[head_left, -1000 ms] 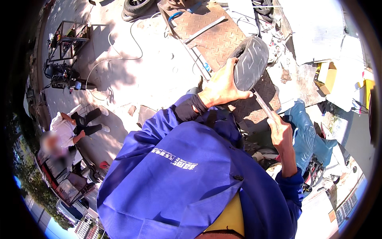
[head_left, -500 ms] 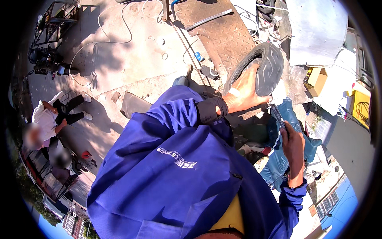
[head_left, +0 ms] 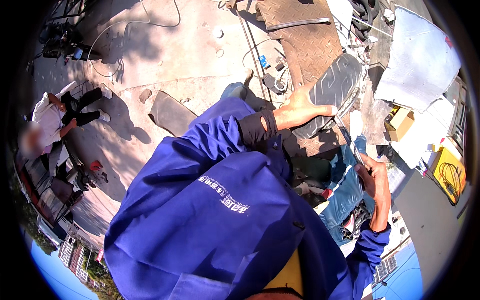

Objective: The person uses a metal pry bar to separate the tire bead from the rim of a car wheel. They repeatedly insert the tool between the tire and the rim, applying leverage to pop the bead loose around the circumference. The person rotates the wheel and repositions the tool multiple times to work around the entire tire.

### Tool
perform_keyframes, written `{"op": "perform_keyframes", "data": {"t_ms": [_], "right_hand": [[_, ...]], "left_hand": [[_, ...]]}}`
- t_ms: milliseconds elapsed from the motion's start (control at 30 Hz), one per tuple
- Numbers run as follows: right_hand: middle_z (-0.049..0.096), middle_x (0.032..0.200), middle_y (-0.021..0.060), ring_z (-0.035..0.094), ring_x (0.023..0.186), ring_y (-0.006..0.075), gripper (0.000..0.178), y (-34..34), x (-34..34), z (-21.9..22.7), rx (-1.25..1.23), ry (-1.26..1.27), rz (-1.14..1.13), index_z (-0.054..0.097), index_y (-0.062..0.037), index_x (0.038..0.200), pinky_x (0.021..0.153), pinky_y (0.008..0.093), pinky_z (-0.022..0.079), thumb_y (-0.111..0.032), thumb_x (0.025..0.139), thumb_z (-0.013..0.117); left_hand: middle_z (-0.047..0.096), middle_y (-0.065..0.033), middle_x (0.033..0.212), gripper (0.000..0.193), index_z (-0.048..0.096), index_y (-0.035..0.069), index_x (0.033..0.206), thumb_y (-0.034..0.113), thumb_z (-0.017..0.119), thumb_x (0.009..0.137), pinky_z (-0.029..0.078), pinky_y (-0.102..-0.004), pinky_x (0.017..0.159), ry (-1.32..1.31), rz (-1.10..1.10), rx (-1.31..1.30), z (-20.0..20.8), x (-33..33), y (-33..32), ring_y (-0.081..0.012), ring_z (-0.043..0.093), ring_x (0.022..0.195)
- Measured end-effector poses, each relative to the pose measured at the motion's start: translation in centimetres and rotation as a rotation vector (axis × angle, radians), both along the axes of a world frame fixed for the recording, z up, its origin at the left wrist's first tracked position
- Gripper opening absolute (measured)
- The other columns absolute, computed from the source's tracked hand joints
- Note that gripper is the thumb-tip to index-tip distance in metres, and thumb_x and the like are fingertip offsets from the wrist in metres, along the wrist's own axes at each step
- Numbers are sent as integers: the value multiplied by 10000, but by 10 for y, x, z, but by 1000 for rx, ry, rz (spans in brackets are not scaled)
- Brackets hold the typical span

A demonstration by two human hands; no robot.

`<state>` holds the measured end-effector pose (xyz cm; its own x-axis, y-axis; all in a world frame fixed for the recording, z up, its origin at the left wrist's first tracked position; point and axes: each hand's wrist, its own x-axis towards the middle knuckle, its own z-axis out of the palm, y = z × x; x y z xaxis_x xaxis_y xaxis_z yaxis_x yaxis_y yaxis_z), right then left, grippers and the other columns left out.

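Observation:
My left hand (head_left: 301,109) grips a black tire (head_left: 336,82), its thumb stretched over the tread near the lower edge. The tire stands tilted, its grooved tread turned toward me and its side edge facing right. In my closed right hand (head_left: 372,177) is a slim metal tire lever (head_left: 348,136). The lever's far end meets the tire's edge beside my left thumb. My left fingers are partly hidden behind the tire. Below the lever lies a teal padded cloth (head_left: 337,200).
A rusty tread-plate sheet (head_left: 305,37) with a metal bar (head_left: 298,23) lies ahead. At right are a whitish board (head_left: 417,60), an opened cardboard box (head_left: 399,122) and a yellow case (head_left: 448,172). Another person (head_left: 52,117) sits at far left; a hose (head_left: 120,22) crosses the ground.
The tire has been turned over, so its hollow side no longer faces left and the tread shows instead. Both hands keep their hold. The whole view has shifted slightly.

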<state>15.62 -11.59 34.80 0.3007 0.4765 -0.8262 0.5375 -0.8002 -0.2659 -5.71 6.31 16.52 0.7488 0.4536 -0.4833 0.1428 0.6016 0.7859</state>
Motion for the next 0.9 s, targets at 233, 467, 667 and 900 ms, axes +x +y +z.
{"op": "perform_keyframes", "data": {"t_ms": [233,467,667,900], "right_hand": [[598,653,15,540,490,80,170,58,-34,2,-86,398,-231,699,8,1077,462,256,420,-136,995,665],[584,720,35,404,428,42,381,94,-95,-57,-253,804,-548,562,-8,1359,394,199,283,-189,1032,630],[543,743,-7,398,491,41,480,110,-158,-156,-330,770,-505,501,-29,1492,418,209,255,-152,1038,595],[517,690,-17,378,457,53,455,133,-189,-330,-414,899,-317,494,-22,1508,412,233,268,-166,1076,516]], "left_hand": [[699,-72,1216,664,577,-20,1391,323,856,895,522,-329,979,-44,256,-168,-9,-82,-10,-143,638,1091],[684,-71,1261,576,584,-18,1369,282,813,932,511,-326,996,-71,647,-280,-57,-163,-52,-148,632,1116],[680,-94,1261,595,583,-26,1360,330,783,928,502,-355,1013,50,788,-330,-137,-224,-78,-183,638,1126],[674,-118,1295,653,574,-29,1382,327,826,896,476,-355,1042,150,897,-463,-282,-284,-89,-211,634,1162]]}}
